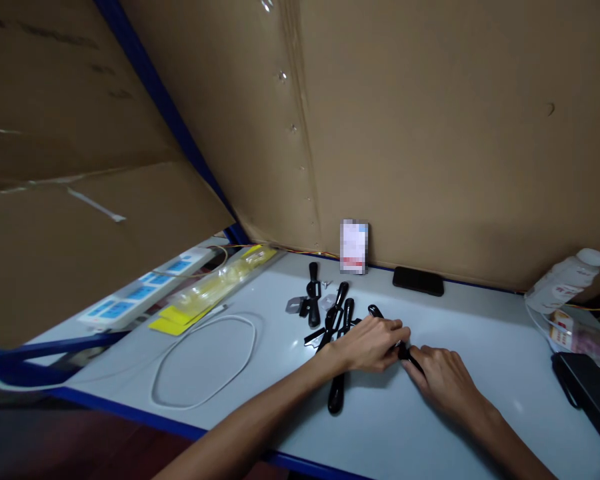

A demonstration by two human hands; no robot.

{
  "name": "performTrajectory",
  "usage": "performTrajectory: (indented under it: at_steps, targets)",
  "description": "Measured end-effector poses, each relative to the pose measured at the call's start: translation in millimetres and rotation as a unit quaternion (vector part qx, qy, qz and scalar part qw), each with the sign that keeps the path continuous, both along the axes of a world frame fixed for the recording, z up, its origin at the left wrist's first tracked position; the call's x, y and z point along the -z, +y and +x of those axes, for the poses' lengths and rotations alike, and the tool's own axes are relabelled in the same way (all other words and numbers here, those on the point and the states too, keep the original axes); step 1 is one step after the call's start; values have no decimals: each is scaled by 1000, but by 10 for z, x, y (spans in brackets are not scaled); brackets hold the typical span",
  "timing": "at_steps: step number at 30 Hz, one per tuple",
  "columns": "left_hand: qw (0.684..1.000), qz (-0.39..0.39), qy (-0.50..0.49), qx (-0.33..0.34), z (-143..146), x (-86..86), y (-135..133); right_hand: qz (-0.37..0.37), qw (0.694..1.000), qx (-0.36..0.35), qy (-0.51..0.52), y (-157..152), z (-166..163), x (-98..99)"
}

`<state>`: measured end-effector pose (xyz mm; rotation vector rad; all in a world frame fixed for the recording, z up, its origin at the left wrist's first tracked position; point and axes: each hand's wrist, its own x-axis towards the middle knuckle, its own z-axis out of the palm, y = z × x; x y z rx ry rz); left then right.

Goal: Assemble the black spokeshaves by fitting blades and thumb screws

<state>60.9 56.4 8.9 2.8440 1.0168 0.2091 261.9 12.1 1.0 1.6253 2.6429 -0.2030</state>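
My right hand is closed around one handle of a black spokeshave. At the middle of that tool, my left hand is closed with its fingers pressed to it; the far handle end pokes out above the knuckles. My fingers hide the tool's centre. Left of my hands lie more black spokeshaves: one stands apart at the back, and others overlap, one with its lower handle under my left wrist. Clear plastic pieces and small metal screws lie among them.
A propped phone and a dark flat phone are by the cardboard wall. At left are a white cable, yellow-backed plastic packets and a power strip. A white bottle and black case stand right.
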Motion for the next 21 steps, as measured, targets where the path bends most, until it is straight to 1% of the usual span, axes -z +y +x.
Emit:
performTrajectory:
  at_steps: [4, 8, 15, 21]
  targets:
    - [1000, -4, 6, -3, -46, -2, 30, 3, 1000, -4, 0, 6, 9, 13]
    - [1000, 0, 4, -13, -27, 33, 42, 1, 1000, 0, 0, 11, 9, 21]
    - [995, -10, 11, -99, 73, 117, 21, -5, 1000, 5, 0, 0, -6, -8]
    - [990, -7, -1, -144, 12, 65, 104, -4, 1000, 8, -1, 1, -7, -5]
